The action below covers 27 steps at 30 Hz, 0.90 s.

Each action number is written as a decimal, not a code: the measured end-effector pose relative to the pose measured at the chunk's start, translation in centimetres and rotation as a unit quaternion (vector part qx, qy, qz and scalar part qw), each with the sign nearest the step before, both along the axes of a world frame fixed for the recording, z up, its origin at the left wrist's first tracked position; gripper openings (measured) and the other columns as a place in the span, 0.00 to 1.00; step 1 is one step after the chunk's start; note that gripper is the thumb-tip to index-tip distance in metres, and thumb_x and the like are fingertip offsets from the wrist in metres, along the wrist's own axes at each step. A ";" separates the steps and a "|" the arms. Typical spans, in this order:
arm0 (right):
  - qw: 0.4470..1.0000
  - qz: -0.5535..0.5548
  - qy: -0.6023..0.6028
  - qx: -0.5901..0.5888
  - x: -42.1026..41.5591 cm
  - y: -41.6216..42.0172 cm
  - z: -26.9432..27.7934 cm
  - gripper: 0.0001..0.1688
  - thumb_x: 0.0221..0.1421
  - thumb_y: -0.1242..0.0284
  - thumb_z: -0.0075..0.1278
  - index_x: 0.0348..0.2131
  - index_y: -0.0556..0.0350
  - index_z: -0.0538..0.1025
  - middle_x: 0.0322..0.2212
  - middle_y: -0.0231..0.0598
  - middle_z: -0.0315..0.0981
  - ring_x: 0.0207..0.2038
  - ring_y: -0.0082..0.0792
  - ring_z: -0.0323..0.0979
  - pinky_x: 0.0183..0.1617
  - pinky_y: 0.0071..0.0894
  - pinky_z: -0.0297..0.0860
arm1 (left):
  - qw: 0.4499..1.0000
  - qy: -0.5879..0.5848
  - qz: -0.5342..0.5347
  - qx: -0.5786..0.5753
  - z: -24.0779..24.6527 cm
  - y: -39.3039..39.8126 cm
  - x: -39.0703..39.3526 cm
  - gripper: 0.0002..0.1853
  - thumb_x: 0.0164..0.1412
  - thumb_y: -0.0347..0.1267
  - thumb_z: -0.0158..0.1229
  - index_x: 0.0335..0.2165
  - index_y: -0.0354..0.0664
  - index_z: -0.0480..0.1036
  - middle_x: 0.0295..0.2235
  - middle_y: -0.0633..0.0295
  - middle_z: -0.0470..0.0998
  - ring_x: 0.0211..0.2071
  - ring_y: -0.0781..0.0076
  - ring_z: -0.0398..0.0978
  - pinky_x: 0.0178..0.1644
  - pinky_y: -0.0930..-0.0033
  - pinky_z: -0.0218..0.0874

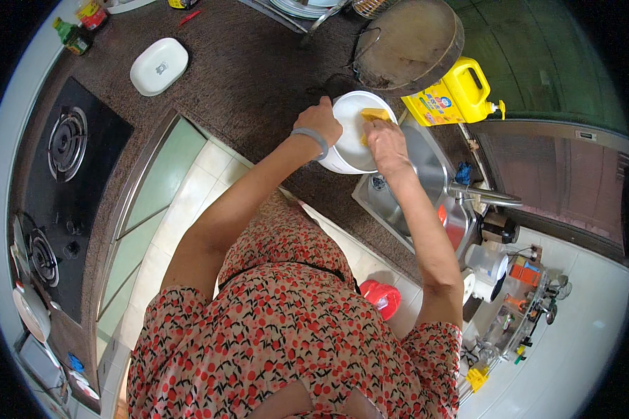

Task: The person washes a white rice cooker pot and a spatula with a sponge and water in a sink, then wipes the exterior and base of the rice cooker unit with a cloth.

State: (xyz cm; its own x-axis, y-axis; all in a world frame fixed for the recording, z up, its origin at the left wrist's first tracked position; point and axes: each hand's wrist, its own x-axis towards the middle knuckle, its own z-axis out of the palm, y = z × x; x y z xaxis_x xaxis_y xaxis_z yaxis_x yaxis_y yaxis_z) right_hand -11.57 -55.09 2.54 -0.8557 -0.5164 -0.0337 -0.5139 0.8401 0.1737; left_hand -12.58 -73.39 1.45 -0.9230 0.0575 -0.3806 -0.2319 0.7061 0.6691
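A white round container (350,116) is tilted at the edge of the steel sink (423,152), its mouth facing up. My left hand (318,122) grips its left rim and wears a grey band at the wrist. In my right hand (386,141) is a yellow sponge or cloth (375,114), pressed to the inside of the container. My fingers partly cover the yellow piece, so its exact kind is unclear.
Behind the container, a large round pan (411,44) leans beside a yellow detergent jug (445,97). The faucet (485,195) reaches over the sink. A white dish (159,66) lies on the dark counter (230,68), near a gas hob (73,194). A red bin (380,298) stands on the floor.
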 end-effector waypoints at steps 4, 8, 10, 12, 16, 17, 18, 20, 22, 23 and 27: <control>0.994 -0.090 -0.053 0.030 0.3 0.2 -0.8 0.12 0.55 0.73 0.40 0.30 0.54 0.76 0.34 0.46 0.76 0.37 0.43 0.76 0.43 0.39 0.71 | 1.000 -0.011 -0.006 0.002 0.1 0.6 -0.3 0.23 0.52 0.30 0.51 0.47 0.30 0.64 0.40 0.40 0.75 0.42 0.46 0.75 0.48 0.54 0.67; 0.976 -0.151 -0.153 0.032 0.6 0.3 -0.6 0.11 0.53 0.76 0.42 0.34 0.55 0.76 0.36 0.49 0.76 0.39 0.46 0.75 0.44 0.41 0.71 | 1.000 0.003 -0.004 0.008 -0.4 1.1 -0.2 0.23 0.51 0.29 0.51 0.47 0.29 0.64 0.39 0.39 0.75 0.43 0.45 0.74 0.48 0.55 0.67; 0.966 -0.172 -0.195 0.019 0.8 0.6 -0.3 0.12 0.52 0.77 0.44 0.37 0.55 0.76 0.36 0.50 0.76 0.40 0.46 0.75 0.45 0.40 0.71 | 1.000 0.006 -0.013 0.004 -0.5 1.5 -0.3 0.24 0.51 0.29 0.52 0.47 0.29 0.64 0.40 0.39 0.75 0.43 0.45 0.74 0.48 0.55 0.67; 0.962 -0.172 -0.210 -0.039 1.3 1.0 -0.2 0.14 0.50 0.78 0.45 0.38 0.55 0.77 0.35 0.51 0.76 0.40 0.47 0.75 0.45 0.40 0.70 | 1.000 0.002 -0.011 0.007 -0.5 1.7 -0.2 0.24 0.51 0.29 0.52 0.47 0.28 0.63 0.40 0.39 0.75 0.43 0.45 0.74 0.49 0.56 0.67; 0.932 -0.169 -0.282 -0.152 1.8 -0.2 0.9 0.13 0.50 0.75 0.49 0.38 0.57 0.77 0.32 0.51 0.77 0.38 0.49 0.75 0.43 0.40 0.70 | 1.000 -0.004 0.002 0.011 -0.5 1.8 -0.2 0.26 0.50 0.29 0.54 0.48 0.28 0.63 0.41 0.39 0.74 0.44 0.46 0.74 0.49 0.56 0.67; 0.917 -0.185 -0.306 -0.177 1.9 -1.1 1.3 0.13 0.50 0.75 0.50 0.37 0.58 0.77 0.32 0.52 0.77 0.37 0.49 0.75 0.43 0.39 0.70 | 1.000 -0.010 0.001 0.008 -0.4 1.9 -0.1 0.27 0.50 0.29 0.54 0.49 0.28 0.62 0.42 0.39 0.74 0.44 0.46 0.74 0.49 0.57 0.67; 0.902 -0.203 -0.321 -0.205 2.0 -1.6 1.7 0.12 0.50 0.74 0.51 0.37 0.59 0.78 0.31 0.52 0.77 0.37 0.49 0.76 0.42 0.39 0.70 | 1.000 -0.008 -0.006 0.004 0.1 2.1 0.0 0.28 0.50 0.30 0.54 0.49 0.28 0.62 0.42 0.39 0.74 0.44 0.46 0.74 0.49 0.57 0.67; 0.896 -0.211 -0.288 -0.263 2.2 -1.6 0.0 0.13 0.48 0.73 0.53 0.36 0.57 0.78 0.32 0.53 0.76 0.37 0.51 0.75 0.43 0.40 0.69 | 1.000 0.017 -0.012 -0.001 0.4 2.6 0.2 0.29 0.51 0.31 0.54 0.50 0.27 0.61 0.41 0.38 0.74 0.43 0.45 0.74 0.49 0.55 0.66; 0.881 -0.235 -0.273 -0.307 1.8 -2.8 -0.1 0.11 0.48 0.74 0.52 0.34 0.58 0.78 0.32 0.55 0.76 0.37 0.52 0.75 0.43 0.40 0.70 | 0.998 0.055 -0.011 -0.004 -0.2 2.7 0.3 0.30 0.51 0.32 0.53 0.50 0.25 0.60 0.38 0.36 0.75 0.41 0.42 0.74 0.48 0.53 0.65; 0.881 -0.246 -0.243 -0.324 1.5 -3.4 -0.3 0.11 0.48 0.74 0.52 0.34 0.59 0.78 0.32 0.56 0.76 0.37 0.52 0.75 0.42 0.40 0.70 | 0.998 0.057 -0.011 -0.003 -0.5 2.8 0.2 0.30 0.51 0.32 0.54 0.51 0.25 0.59 0.38 0.36 0.75 0.41 0.42 0.74 0.48 0.53 0.65; 0.849 -0.291 -0.145 -0.417 0.1 -3.6 -4.2 0.11 0.52 0.75 0.50 0.36 0.63 0.76 0.30 0.51 0.77 0.33 0.41 0.78 0.36 0.34 0.71 | 0.999 0.041 -0.016 0.006 -0.1 2.9 -0.3 0.32 0.51 0.33 0.54 0.52 0.26 0.59 0.38 0.35 0.75 0.42 0.42 0.74 0.49 0.53 0.65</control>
State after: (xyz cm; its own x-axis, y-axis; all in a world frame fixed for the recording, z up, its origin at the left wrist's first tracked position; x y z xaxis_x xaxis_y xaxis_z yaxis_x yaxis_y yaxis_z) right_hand -11.43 -58.65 -1.63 -0.9923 0.0426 -0.1166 0.1102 0.7346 -0.6695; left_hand -12.87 -70.50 1.39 -0.9489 0.0910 -0.3021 -0.1535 0.7034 0.6940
